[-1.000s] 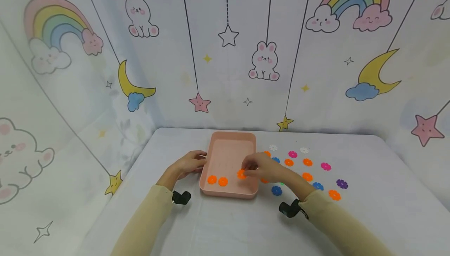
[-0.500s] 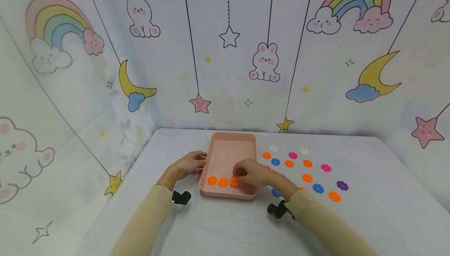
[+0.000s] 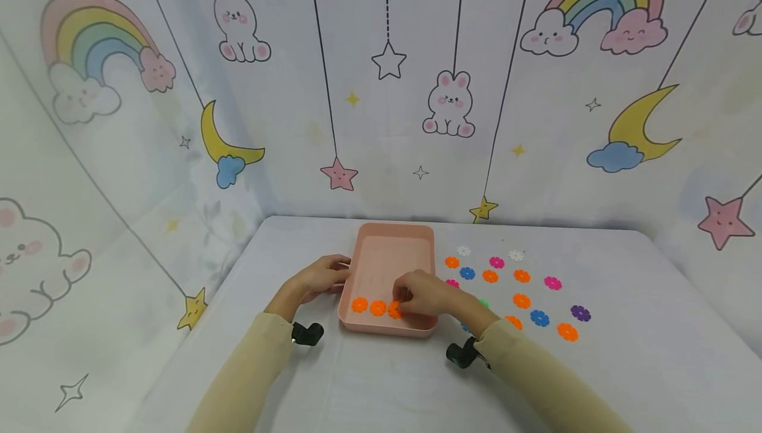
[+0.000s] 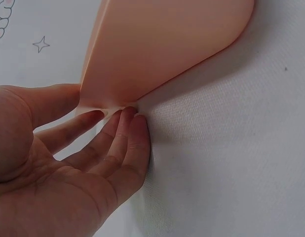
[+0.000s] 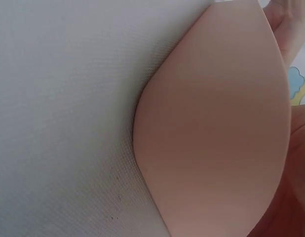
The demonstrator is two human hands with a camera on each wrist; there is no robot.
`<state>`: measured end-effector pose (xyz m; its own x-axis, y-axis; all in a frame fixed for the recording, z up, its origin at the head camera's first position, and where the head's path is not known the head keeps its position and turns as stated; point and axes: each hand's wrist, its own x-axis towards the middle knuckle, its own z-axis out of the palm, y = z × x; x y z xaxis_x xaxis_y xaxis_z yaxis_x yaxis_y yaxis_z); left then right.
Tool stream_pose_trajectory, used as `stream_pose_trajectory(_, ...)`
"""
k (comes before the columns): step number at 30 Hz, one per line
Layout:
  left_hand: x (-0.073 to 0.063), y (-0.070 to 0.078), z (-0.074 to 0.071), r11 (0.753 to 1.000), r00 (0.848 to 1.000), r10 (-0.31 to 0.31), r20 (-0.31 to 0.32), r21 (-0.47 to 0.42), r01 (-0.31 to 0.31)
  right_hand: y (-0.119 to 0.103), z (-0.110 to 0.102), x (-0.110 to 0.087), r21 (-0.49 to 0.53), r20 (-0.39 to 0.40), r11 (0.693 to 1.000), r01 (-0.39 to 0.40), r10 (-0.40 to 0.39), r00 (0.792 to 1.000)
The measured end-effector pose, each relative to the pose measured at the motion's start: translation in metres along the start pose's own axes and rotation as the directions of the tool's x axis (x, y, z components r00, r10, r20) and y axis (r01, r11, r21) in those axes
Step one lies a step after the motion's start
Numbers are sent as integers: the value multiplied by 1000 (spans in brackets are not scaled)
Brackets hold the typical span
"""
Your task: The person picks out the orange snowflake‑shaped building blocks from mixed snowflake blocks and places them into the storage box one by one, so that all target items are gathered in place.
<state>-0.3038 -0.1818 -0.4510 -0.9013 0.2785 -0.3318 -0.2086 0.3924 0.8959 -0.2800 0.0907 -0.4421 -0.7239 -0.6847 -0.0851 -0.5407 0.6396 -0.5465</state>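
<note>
Orange flower discs (image 3: pixel 378 308), three in a row, lie along the near end of a pale pink tray (image 3: pixel 389 254). At the tray's left side the left hand (image 3: pixel 318 277) holds it lightly, thumb against the rim and bent fingers against the lower edge. The first two discs lie free on the tray floor, just apart. The third disc (image 3: pixel 393 312) is pinched in the right hand (image 3: pixel 425 293), its right part covered by the fingertips. To the right of the tray sixteen discs show, some partly hidden by the right arm: six orange discs (image 3: pixel 567 332), three pink discs (image 3: pixel 552 283), two white discs (image 3: pixel 516 256), three blue discs (image 3: pixel 540 318), one green disc (image 3: pixel 484 303) and one purple disc (image 3: pixel 580 313).

The two free orange discs lie flat, round with notched petals; their row runs left to right. The tray's long axis runs away from the person. Whether the pinched disc lies quite flat, I cannot tell.

The table (image 3: pixel 381 390) wears a white woven cover. Around it hangs a white backdrop (image 3: pixel 286 109), printed from left to right with rainbows, bunnies, stars and crescent moons.
</note>
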Motion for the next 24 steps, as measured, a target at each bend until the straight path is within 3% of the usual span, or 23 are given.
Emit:
stream_pose_trajectory(11,0,-1,-1,1000,1000,8,2,5,-8,1,-9,-9,76,-13,997,30,-29,999)
stream_pose_trajectory(18,2,-3,0,999,1000,20,16,-44,-19,11,-26,-35,91,-48,995,41,-36,998)
stream_pose_trajectory(24,3,-4,-1,999,1000,22,12,-34,-22,25,-45,-61,81,-74,996,40,-34,997)
